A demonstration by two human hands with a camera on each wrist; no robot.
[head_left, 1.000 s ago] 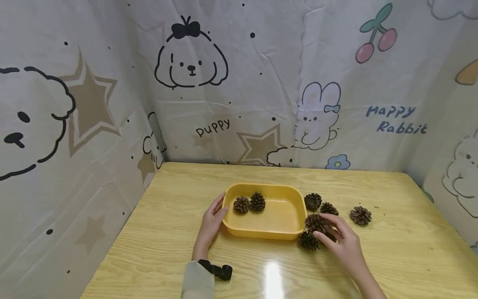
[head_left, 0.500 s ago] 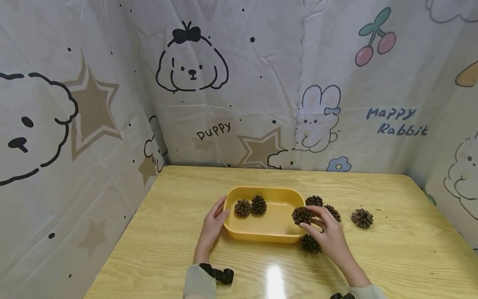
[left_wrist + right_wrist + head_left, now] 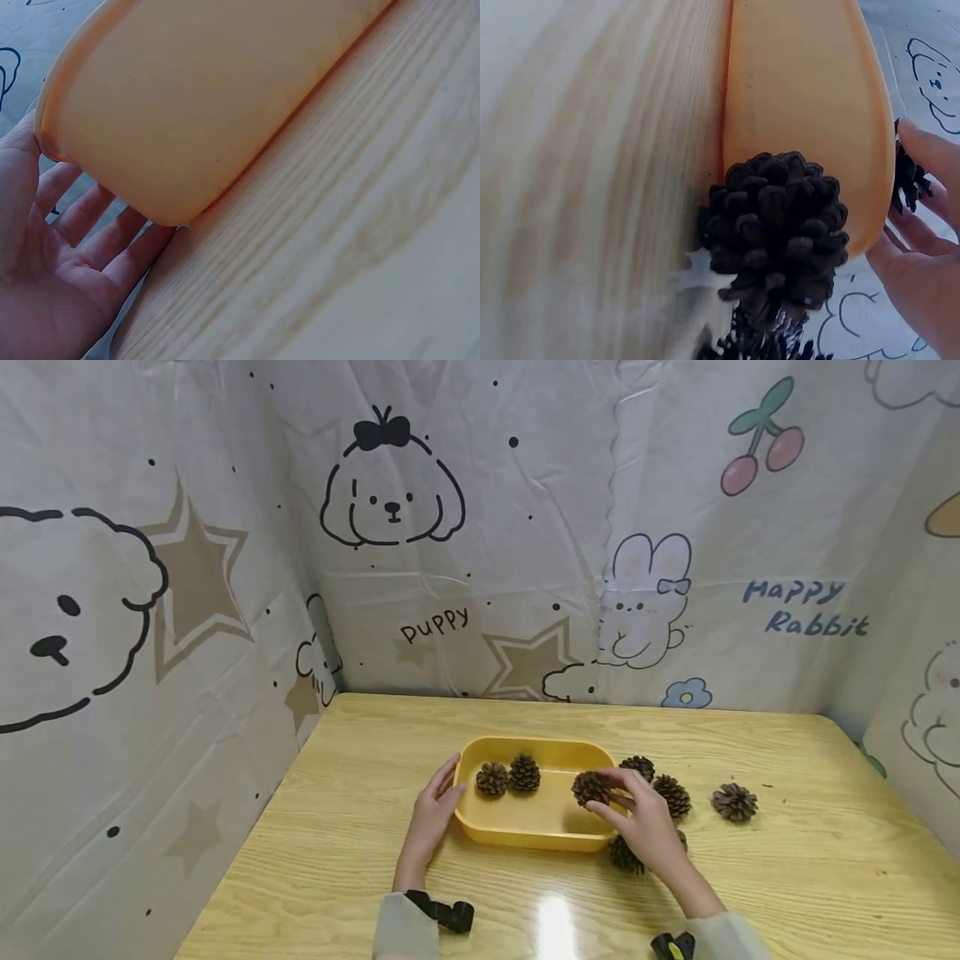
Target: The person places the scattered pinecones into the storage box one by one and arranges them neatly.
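A yellow plastic box point(image 3: 517, 838) stands on the table, with two pinecones inside its left part, one point(image 3: 492, 779) beside the other point(image 3: 525, 773). My left hand point(image 3: 433, 808) holds the box's left end; in the left wrist view its thumb goes over the rim and its fingers point(image 3: 112, 232) lie along the outside. A brown pinecone point(image 3: 590, 788) is pinched between the thumb and fingers of my right hand point(image 3: 643, 817), over the right part of the box. In the right wrist view that hand point(image 3: 922, 247) partly hides behind the box's rim, with the held pinecone point(image 3: 909, 180) at its fingertips.
Outside the box's right end lie several more pinecones, among them one point(image 3: 672, 795) behind my right hand and one point(image 3: 625, 855) at the front corner. Another pinecone point(image 3: 734, 802) lies farther right. A patterned cloth point(image 3: 465, 527) hangs along the table's back and sides.
My right hand has lifted a pinecone from the group at the right and carried it left over the rim into the box's space. The left hand keeps its place on the box.
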